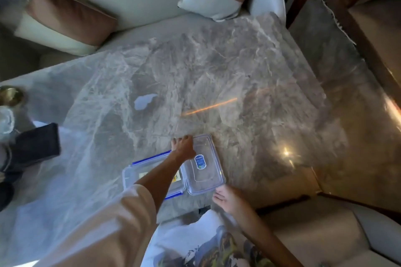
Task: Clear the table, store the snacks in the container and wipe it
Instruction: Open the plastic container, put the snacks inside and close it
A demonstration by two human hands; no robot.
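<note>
Two clear plastic parts of a snack container lie side by side near the front edge of the marble table (217,76). The left part (132,178) has blue clips, and something with a yellow label shows inside it under my forearm. The right part (206,178) carries a blue oval sticker. My left hand (183,147) reaches across the left part and grips the far left corner of the stickered part. My right hand (226,198) touches its near right corner with relaxed fingers. I cannot tell which part is the lid.
A dark flat rectangular object (39,145) lies at the table's left edge, beside a brass bowl (10,95) and a glass item (5,122). A small pale patch (144,101) marks the table's middle. A sofa with cushions (67,15) runs along the far side.
</note>
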